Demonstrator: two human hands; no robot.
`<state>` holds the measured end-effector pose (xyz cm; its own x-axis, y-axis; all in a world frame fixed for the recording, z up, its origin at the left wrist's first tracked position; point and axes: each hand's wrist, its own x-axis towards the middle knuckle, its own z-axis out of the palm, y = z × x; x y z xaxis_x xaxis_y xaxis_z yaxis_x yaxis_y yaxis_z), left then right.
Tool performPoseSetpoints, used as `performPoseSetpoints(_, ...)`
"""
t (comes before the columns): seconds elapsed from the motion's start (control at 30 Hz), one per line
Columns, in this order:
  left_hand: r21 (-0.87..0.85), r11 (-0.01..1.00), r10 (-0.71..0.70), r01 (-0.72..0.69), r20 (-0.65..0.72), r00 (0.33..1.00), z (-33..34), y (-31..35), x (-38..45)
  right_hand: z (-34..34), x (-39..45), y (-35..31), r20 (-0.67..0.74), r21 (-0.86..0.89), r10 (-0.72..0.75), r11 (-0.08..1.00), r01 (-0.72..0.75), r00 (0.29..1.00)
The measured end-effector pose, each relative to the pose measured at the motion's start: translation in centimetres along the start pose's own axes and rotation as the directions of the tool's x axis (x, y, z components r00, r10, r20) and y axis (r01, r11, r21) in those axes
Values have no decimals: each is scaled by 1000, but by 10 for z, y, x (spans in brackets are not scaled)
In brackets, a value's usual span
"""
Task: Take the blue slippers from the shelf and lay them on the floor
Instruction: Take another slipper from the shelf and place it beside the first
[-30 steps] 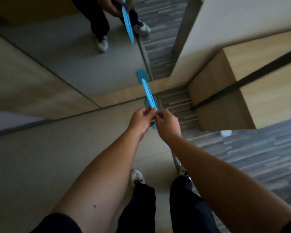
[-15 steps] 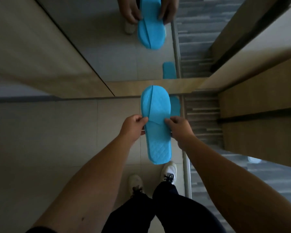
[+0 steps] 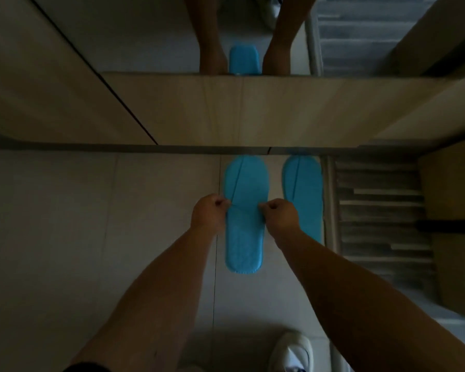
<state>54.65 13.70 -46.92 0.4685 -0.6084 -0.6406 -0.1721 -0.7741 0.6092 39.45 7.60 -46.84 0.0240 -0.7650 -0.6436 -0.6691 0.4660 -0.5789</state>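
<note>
Down at floor level, the head view shows two blue slippers side by side on the pale tiled floor (image 3: 91,237), toes toward a mirrored panel (image 3: 145,36); the left slipper (image 3: 244,237) is pinched at its middle from both sides; the left hand (image 3: 208,214) is curled closed on its left edge, and the right hand (image 3: 281,214) is curled closed on its right edge; whether that slipper's sole rests fully on the tiles I cannot tell; the right slipper (image 3: 304,194) lies flat, free of both hands, just beside a strip of grey patterned flooring (image 3: 381,224); its heel end is hidden behind the right forearm; a light wooden plinth (image 3: 253,111) runs across just beyond the toes; the mirrored panel above it reflects both forearms and a blue slipper between them; a white shoe (image 3: 293,353) is cut off at the bottom edge; a wooden cabinet (image 3: 451,237) stands at the right, dim and partly out of frame.
</note>
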Motion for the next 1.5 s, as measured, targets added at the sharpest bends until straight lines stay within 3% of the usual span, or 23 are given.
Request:
performPoseSetpoints(0.4,115,993,15,-12,-23,1000,19,-18,52,35,52,11,-10,-147,-9,989,7,1000)
performPoseSetpoints(0.77,117,993,3,3,-46,999,19,-26,66,42,58,7,-25,-250,27,968,-32,999)
performPoseSetpoints(1.2,248,968,41,-28,-46,998,19,-28,71,40,53,-1,-36,-355,33,934,-44,999)
performPoseSetpoints(1.33,356,933,69,-59,-15,997,7,-16,43,20,25,-14,-52,-487,-41,873,10,998)
performPoseSetpoints(1.5,556,815,145,-163,76,986,-34,22,-53,-27,-66,-46,-24,-621,-157,777,108,987)
